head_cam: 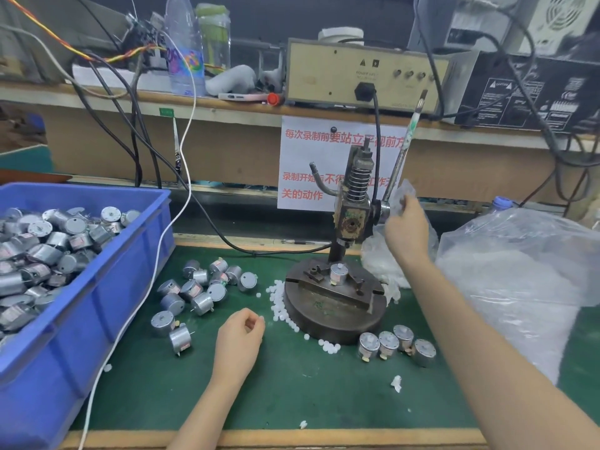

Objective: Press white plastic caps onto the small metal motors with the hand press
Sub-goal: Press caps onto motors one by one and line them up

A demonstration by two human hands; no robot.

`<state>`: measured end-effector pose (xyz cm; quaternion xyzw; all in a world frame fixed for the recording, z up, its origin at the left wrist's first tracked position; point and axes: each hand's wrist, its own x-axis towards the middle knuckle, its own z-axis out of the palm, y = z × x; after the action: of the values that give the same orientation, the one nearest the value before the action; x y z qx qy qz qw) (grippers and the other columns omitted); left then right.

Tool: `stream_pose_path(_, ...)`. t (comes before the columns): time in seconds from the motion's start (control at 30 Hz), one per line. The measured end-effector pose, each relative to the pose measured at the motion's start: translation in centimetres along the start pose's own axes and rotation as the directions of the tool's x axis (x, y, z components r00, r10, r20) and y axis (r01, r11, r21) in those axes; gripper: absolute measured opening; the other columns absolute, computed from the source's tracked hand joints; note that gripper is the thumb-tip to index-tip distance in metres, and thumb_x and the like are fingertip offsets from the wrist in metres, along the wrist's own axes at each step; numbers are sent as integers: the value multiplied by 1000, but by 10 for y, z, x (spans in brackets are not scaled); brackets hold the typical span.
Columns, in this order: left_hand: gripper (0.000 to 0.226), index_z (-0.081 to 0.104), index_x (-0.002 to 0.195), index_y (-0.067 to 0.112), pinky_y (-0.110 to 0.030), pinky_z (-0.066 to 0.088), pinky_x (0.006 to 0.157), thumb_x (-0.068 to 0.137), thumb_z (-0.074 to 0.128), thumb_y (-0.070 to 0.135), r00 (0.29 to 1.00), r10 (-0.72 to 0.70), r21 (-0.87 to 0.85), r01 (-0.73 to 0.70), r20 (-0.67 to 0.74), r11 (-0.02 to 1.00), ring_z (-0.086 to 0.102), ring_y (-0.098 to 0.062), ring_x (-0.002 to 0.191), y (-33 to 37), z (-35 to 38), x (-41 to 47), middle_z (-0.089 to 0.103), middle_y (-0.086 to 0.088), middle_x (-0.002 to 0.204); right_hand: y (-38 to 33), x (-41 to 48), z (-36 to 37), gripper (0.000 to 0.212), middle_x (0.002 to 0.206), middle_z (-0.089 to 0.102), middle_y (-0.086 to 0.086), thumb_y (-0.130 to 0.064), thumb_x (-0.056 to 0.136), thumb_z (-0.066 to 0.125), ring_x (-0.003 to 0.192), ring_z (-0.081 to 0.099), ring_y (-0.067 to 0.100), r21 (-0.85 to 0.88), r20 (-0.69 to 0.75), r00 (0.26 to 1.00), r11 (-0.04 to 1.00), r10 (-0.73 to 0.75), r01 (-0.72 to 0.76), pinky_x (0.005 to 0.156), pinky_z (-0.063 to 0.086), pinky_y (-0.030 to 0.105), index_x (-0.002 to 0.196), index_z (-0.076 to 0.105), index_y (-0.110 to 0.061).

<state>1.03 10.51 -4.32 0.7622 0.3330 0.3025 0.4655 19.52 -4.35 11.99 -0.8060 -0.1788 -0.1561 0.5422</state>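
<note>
- Small factory assembly bench, workshop setting.
- Hand press [352, 222] on green bench mat [292, 384].
- Left of press: blue bin [81, 336] heaped with metal motors [39, 251].
- Behind press: shelf [227, 108] with power supply box [367, 74], cables [376, 151], printed notice [308, 164].

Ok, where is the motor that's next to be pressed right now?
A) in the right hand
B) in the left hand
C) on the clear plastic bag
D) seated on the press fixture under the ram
D: one motor stands upright on the fixture of the hand press, with a white cap on its top, below the raised ram.
</note>
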Motion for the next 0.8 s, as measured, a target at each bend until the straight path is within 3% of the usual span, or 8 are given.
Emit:
stream_pose_path(0.13,21,55,67,9,-39,48,67,88,57,13,1000,4,-3,-4,4,1000,58,-26,70,1,0,-1,55,-5,67,-39,37,-8,50,132,49,6,3,91,39,99,51,14,170,11,1000,985,26,-28,78,39,25,139,33,-10)
stream_pose_path(0.2,21,55,67,10,-39,47,67,87,57,13,1000,0,-4,0,10,1000,57,-26,69,-1,0,-1,56,-5,68,-54,55,-10,49,119,52,3,3,89,38,85,50,11,249,70,996,966,59,-75,68,40,21,137,34,-9)
stream_pose_path(0.4,21,55,66,12,-37,47,65,87,57,14,1000,3,13,-3,15,1000,55,-23,66,1,0,1,56,-4,67,-80,73,-17,43,104,48,3,-8,90,43,86,44,12,447,64,985,878,160,-172,64,34,22,133,40,-8)
stream_pose_path(0.5,22,54,64,14,-37,48,65,87,57,14,1000,9,23,-9,20,1000,58,-23,68,-1,1,2,56,-2,66,-74,55,-19,30,93,50,-3,-12,92,44,80,46,7,516,-17,994,852,110,-85,65,36,21,122,45,-12)
stream_pose_path(0.6,24,53,63,15,-39,48,67,86,57,13,1000,15,29,-15,17,999,59,-25,70,-1,0,1,55,-2,65,-68,28,-21,6,82,46,-6,-15,93,44,72,44,6,567,-127,990,823,53,29,66,36,19,98,45,-18)
stream_pose_path(0.67,24,53,63,15,-38,47,67,86,57,13,1000,20,30,-21,21,999,59,-26,70,-1,-1,1,56,-2,64,-59,2,-22,12,76,43,-7,-12,92,45,66,42,2,538,-183,983,834,-24,121,65,37,17,86,41,-21)
stream_pose_path(0.8,22,55,65,14,-35,45,65,86,57,14,999,26,47,-27,24,999,58,-25,68,-1,0,1,57,-2,65,-35,-33,-26,21,78,45,-7,-4,93,46,60,47,-12,546,-196,971,807,-137,225,65,41,5,83,40,-22)
